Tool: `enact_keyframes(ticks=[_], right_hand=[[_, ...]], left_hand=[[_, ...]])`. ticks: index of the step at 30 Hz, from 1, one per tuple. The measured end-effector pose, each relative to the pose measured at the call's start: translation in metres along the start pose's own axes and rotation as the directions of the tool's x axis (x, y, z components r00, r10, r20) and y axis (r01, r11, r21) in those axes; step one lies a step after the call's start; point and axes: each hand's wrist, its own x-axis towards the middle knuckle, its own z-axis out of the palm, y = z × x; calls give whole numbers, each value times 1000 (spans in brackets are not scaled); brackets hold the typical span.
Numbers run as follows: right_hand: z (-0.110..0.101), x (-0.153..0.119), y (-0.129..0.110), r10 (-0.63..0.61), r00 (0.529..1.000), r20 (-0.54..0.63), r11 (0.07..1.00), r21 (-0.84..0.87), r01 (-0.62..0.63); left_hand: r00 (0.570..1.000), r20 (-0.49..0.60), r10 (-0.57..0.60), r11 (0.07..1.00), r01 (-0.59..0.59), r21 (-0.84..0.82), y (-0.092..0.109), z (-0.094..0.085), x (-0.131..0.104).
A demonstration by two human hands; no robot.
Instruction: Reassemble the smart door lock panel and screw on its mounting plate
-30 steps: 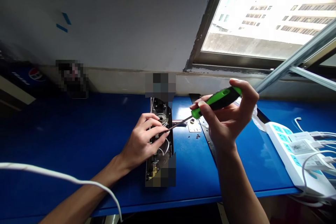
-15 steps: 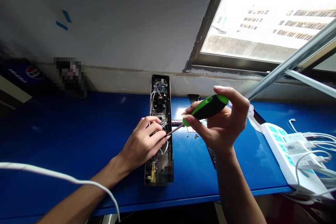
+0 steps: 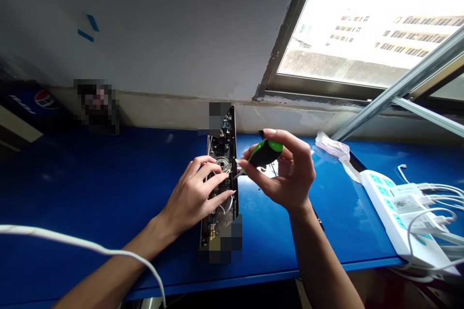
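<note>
A long black open housing [image 3: 235, 149] lies on the blue table, with wires, a circuit board and brass parts inside. Over its middle rests my left hand [image 3: 197, 183], fingers spread across the inner parts and thumb near the right rim. My right hand [image 3: 286, 169] grips a green and black screwdriver [image 3: 266, 153] by its handle. The screwdriver's shaft slants down leftward to the right side of the housing, near my left fingertips. Where exactly its tip touches I cannot tell. Parts of the housing's two ends are blurred out.
On the right of the blue table [image 3: 108, 178] a white power strip [image 3: 384, 203] holds several chargers and cables. A clear plastic packet [image 3: 331, 145] lies behind it. One white cable [image 3: 90, 247] crosses the lower left. Metal bars [image 3: 384, 96] slant by the window.
My right hand and the screwdriver have moved left, and the handle points more toward me. My left fingers have spread, with the thumb apart from the index finger and the screwdriver shaft.
</note>
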Motion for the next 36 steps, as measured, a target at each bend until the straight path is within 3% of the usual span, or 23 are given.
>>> enact_keyframes(ticks=[11,16,22,26,28,32,36], right_hand=[[3,-2,3,-28,998,64,999,-21,29],[-2,5,-5,111,979,168,979,149,-137],[-6,9,-4,26,998,49,997,66,-29],[-7,9,-7,134,983,128,976,153,-153],[-9,9,-6,123,986,111,976,167,-141],[-13,12,-5,45,998,37,998,40,-46],[-13,13,-8,117,985,124,977,162,-136]], left_hand=[[999,39,-21,1000,21,-3,-4,1,-2],[999,40,-33,999,34,-21,-5,1,-2],[999,40,-32,999,33,-27,-5,0,-2],[999,46,-30,999,31,-24,-5,1,-2],[999,45,-26,999,27,-20,-5,1,-2],[999,46,-23,1000,23,-12,-4,1,-3],[999,47,-25,1000,26,-13,-3,2,-2]])
